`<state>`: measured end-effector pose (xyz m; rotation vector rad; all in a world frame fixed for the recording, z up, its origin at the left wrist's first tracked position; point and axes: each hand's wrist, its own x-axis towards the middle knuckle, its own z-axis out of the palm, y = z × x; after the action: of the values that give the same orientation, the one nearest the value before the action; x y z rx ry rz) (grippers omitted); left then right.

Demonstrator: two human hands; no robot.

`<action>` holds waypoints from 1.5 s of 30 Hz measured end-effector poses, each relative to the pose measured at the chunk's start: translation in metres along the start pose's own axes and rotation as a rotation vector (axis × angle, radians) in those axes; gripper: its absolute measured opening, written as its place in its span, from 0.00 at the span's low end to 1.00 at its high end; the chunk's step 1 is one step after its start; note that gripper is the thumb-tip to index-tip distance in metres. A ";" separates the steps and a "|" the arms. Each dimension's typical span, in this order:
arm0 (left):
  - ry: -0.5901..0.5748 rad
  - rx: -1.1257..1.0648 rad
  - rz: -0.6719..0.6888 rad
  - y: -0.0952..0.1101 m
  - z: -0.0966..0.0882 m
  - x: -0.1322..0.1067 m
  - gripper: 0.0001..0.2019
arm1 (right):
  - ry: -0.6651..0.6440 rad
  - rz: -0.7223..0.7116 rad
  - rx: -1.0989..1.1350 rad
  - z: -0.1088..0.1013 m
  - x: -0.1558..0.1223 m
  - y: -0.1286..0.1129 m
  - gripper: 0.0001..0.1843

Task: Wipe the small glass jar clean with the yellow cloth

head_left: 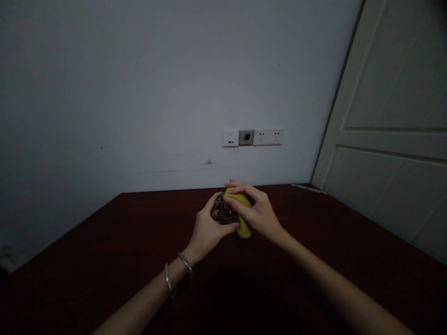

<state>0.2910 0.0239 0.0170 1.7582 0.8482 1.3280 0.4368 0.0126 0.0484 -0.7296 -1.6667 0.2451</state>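
My left hand [208, 225] is closed around a clear glass object [226, 213], its thumb along the lower edge. The glass catches small highlights; it is too dark to tell whether it is a cup, a jar or an ashtray. In my right hand [256, 209] is a yellow cloth [245, 229], pinched between thumb and fingers and pressed against the right side of the glass. A loose end of the cloth hangs down below the right palm. My fingers hide part of both things.
Beneath my hands lies a dark red tabletop [150, 232], reaching back to a pale wall [167, 93]. Wall sockets [268, 137] and switch plates sit above its far edge. A panelled door [391, 139] stands at the right. A thin pale strip [309, 188] lies at the far right corner.
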 end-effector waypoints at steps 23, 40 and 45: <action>-0.078 -0.314 -0.092 0.008 -0.001 0.004 0.36 | -0.349 -0.249 -0.021 -0.020 0.010 -0.014 0.04; -0.045 -0.287 -0.134 0.011 -0.003 0.004 0.37 | -0.273 -0.198 0.107 -0.018 0.009 -0.011 0.04; -0.066 -0.320 -0.096 0.015 -0.005 0.005 0.35 | -0.257 -0.279 0.056 -0.014 0.006 -0.017 0.05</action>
<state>0.2883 0.0223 0.0330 1.4842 0.6355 1.2581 0.4444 -0.0003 0.0654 -0.4288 -1.9742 0.1921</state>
